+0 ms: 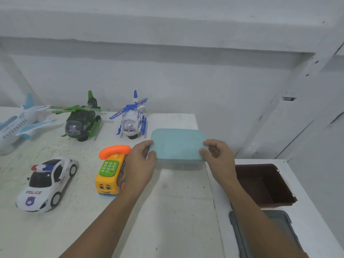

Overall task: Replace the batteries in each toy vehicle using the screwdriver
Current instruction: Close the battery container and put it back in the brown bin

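Note:
A clear plastic box with a pale teal lid [177, 144] sits near the table's right edge. My left hand [142, 161] grips its left end and my right hand [217, 155] grips its right end, fingers curled over the lid's rim. Toy vehicles stand to the left: a white police car [47, 183], a yellow phone bus with an orange handset [111, 174], a white and blue helicopter [132, 120], a green camouflage helicopter [81, 120] and a white and blue airplane [16, 123]. No screwdriver or batteries show; the box's contents are hidden.
The white table [167, 211] ends just right of the box. A lower white surface to the right carries an open brown bin [264, 185] and a grey lidded container [279, 235] partly behind my right forearm. A white wall stands behind.

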A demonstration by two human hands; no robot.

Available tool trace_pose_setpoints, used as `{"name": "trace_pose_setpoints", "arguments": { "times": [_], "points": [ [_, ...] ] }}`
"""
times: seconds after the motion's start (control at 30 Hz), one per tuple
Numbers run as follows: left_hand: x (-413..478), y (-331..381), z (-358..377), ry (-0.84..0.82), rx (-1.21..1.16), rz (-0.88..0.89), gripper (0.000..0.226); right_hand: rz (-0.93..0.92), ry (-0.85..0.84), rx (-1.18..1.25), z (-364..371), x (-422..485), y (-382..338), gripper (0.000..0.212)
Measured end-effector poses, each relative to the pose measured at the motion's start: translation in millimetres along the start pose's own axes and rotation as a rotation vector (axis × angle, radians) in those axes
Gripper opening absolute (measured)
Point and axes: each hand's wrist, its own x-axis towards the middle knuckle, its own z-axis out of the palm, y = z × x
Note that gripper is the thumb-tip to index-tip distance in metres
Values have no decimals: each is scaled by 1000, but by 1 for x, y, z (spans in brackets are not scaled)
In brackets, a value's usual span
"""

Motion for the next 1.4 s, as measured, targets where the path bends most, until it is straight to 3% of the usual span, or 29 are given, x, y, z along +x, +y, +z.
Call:
{"name": "trace_pose_setpoints", "arguments": {
  "times": [0.23,0.43,0.57,0.97,1.23,1.4],
  "points": [
    [-4,-7,1,-9,-106,-71,36,-24,18,-35,3,-5,9,18],
    [-1,-20,7,-28,-250,-145,41,166,-65,226,4,-4,11,21],
    [0,-25,12,8,-362,-237,36,198,-81,218,3,-2,11,20],
    [-12,-23,14,97,-284,-204,39,243,-100,163,-6,6,8,20],
    [7,0,16,-44,-153,-139,43,263,-106,-1,-8,21,2,15],
    [33,3,24,14,-141,-227,12,314,-125,-63,-2,40,-8,13]
  ]
}}
